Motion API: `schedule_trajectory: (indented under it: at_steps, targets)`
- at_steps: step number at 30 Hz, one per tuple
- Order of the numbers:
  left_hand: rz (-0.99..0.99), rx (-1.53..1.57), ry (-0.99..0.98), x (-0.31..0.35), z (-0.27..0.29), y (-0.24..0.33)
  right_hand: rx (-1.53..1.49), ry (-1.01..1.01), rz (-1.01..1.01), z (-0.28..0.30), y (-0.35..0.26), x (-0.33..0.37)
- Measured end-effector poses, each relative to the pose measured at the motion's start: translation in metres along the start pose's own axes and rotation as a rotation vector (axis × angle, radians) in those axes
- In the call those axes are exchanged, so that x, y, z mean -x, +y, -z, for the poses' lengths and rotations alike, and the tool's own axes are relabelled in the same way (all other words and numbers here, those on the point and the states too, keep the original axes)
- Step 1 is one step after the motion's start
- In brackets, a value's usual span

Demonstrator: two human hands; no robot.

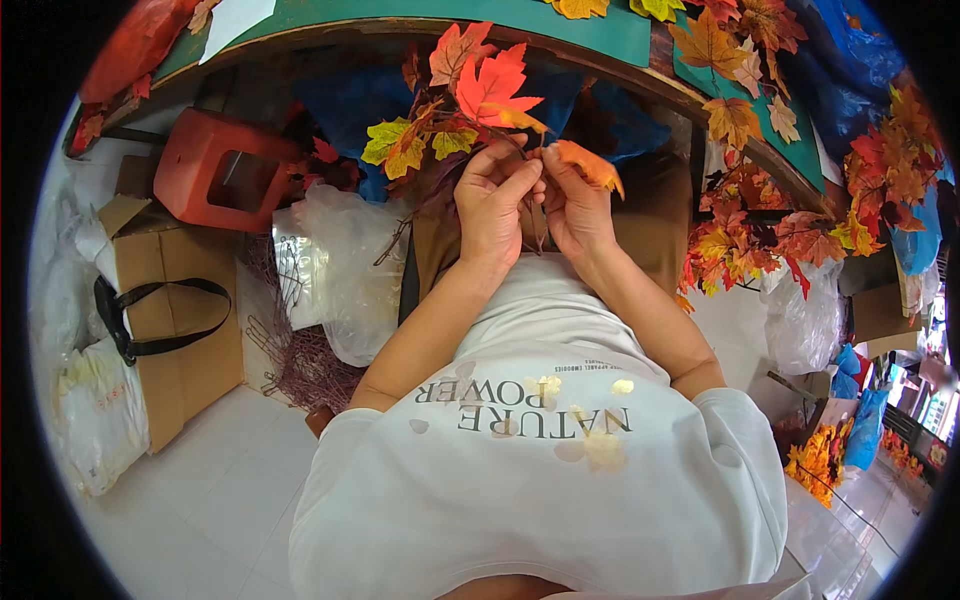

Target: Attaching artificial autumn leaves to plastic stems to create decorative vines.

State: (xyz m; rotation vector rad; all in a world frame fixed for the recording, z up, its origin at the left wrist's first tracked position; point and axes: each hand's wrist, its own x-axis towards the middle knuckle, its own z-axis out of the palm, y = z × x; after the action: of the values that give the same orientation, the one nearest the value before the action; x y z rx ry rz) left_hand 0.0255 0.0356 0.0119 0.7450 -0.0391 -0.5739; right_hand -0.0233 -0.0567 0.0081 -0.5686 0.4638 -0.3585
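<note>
Above my lap, my left hand (492, 205) is closed round the thin stem of an artificial maple branch (497, 90) with red, orange and yellow-green leaves. Its leaves spread up and to the left, past the table edge. Close beside it, my right hand (580, 203) pinches the base of an orange maple leaf (592, 164), which points to the right. The fingertips of both hands almost meet at the stem. Just how the leaf and the stem join there is hidden by the fingers. Dark thin stems hang down below my hands.
Ahead curves a green-topped table (570, 32) with loose maple leaves (710, 50). Leafy sprays (740, 235) hang at the right. To the left are a red plastic stool (215, 170), a cardboard box (185, 320), clear plastic bags (350, 260) and bundled brown stems (305, 355).
</note>
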Motion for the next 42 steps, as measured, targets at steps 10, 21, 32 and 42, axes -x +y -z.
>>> schedule_trajectory:
  at_steps: [10, 21, 32, 42]
  targets:
    - [0.031, -0.023, -0.009, -0.0004, -0.0002, -0.0001, -0.108, 0.044, 0.023, 0.0043, 0.0023, -0.0017]
    - [0.046, -0.035, 0.010, -0.0014, -0.0002, -0.0004, -0.061, -0.013, 0.062, 0.0073, 0.0032, -0.0032]
    - [0.024, -0.045, -0.001, -0.0026, 0.0004, -0.0011, -0.037, 0.009, 0.068, 0.0046, 0.0045, -0.0005]
    - [0.027, -0.059, 0.009, -0.0022, 0.0005, -0.0020, -0.083, 0.041, 0.065, 0.0005, 0.0055, 0.0001]
